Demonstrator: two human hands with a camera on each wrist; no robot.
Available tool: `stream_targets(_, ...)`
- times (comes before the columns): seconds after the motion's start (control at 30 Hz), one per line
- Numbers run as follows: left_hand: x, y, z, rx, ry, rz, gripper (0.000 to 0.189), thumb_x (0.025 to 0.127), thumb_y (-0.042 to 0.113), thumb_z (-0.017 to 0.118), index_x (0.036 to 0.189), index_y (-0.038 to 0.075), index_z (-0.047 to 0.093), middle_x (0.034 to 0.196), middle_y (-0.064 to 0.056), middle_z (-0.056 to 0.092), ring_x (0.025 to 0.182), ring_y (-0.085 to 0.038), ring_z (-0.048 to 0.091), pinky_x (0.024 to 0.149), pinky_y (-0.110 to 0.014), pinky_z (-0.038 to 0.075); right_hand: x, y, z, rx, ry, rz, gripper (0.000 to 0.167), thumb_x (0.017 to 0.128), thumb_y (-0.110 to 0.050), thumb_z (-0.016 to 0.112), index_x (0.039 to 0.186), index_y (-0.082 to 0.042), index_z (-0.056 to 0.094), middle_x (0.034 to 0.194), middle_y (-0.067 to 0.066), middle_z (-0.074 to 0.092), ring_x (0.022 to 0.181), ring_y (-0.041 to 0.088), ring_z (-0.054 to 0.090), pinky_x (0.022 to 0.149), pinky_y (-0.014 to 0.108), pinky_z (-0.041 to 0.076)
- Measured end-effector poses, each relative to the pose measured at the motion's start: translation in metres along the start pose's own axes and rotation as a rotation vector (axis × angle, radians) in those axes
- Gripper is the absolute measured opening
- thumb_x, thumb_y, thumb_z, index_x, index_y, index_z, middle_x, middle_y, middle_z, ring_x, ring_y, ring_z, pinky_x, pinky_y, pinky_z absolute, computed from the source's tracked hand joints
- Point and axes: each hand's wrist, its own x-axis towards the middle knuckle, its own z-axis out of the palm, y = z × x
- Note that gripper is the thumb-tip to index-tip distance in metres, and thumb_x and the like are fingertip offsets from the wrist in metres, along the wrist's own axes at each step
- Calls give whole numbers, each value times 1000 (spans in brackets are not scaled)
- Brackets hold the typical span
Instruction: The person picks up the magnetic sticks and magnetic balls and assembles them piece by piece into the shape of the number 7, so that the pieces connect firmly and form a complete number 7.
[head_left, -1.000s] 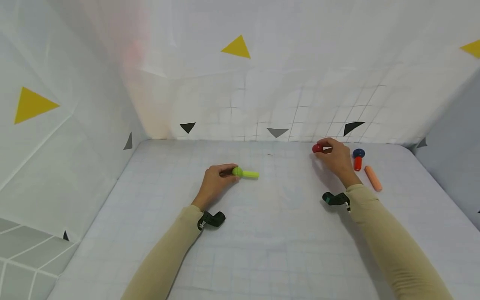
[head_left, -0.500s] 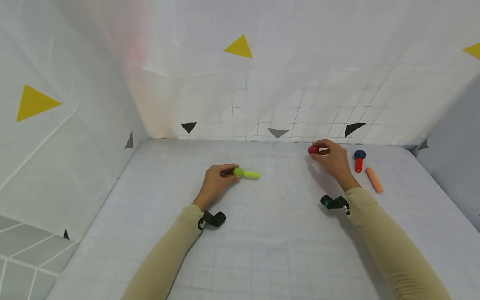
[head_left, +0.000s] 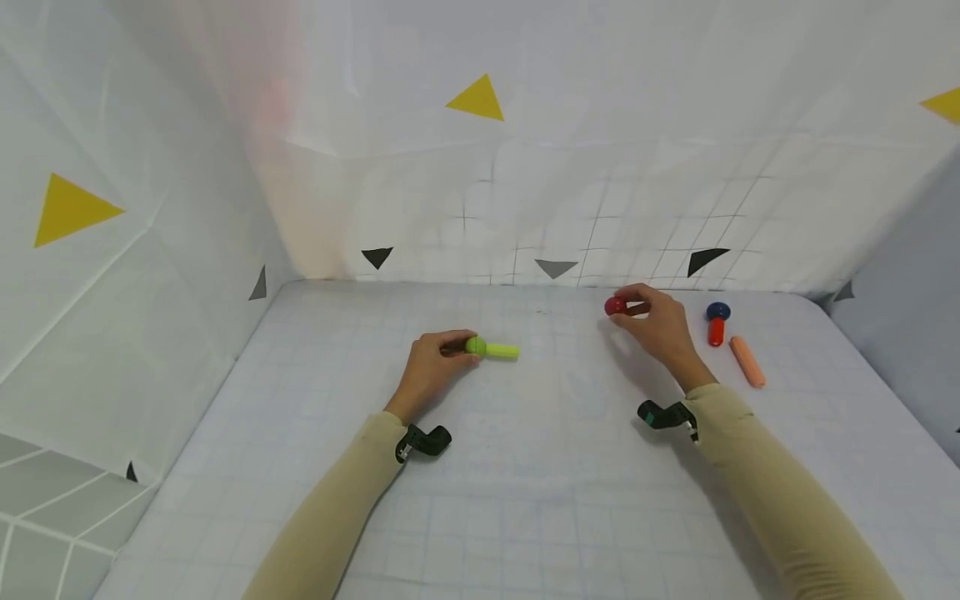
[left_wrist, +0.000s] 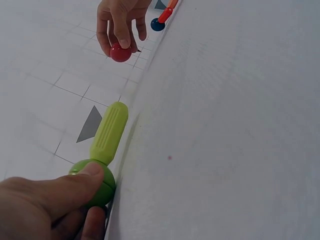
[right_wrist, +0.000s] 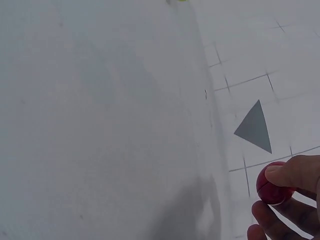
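My left hand [head_left: 433,371] pinches a green ball [left_wrist: 104,190] between thumb and fingers. A ribbed lime-green rod [left_wrist: 111,129] sticks out of that ball, pointing right in the head view. Over the table's back right part, my right hand [head_left: 660,329] holds a red ball [head_left: 615,306] by thumb and fingertips, with a shadow cast on the cloth below. In the right wrist view the red ball [right_wrist: 272,184] shows a seam line, and the thumb lies across its top. A gap separates the red ball from the lime-green rod's free end.
Right of my right hand lie a dark blue ball [head_left: 717,311] with a red rod [head_left: 716,332] at it and a loose orange rod [head_left: 747,362]. White sheeting forms a wall [head_left: 420,183] behind the white-covered table [head_left: 510,500].
My right hand has moved left and slightly nearer with the red ball, away from the blue ball. The left hand stays in place with the green ball and rod.
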Motion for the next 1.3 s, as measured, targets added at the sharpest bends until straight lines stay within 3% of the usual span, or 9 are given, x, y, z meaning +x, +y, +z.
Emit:
stream_targets(0.77, 0, -3, 0, 2, 2, 11, 37, 88, 14, 86, 124, 14, 76, 112, 4, 74, 104, -12, 68, 95, -34, 54, -15, -22, 19, 33, -10, -135, 36, 95, -9, 78, 129, -5, 67, 123, 18, 69, 107, 38, 66, 84, 50, 58)
stream_targets(1.3, 0, -1, 0, -1, 3, 8, 37, 88, 11, 85, 124, 14, 76, 112, 3, 74, 104, -13, 68, 95, -33, 55, -16, -23, 30, 63, -41, -170, 43, 96, -9, 77, 137, -10, 65, 125, 16, 70, 103, 33, 70, 83, 48, 60)
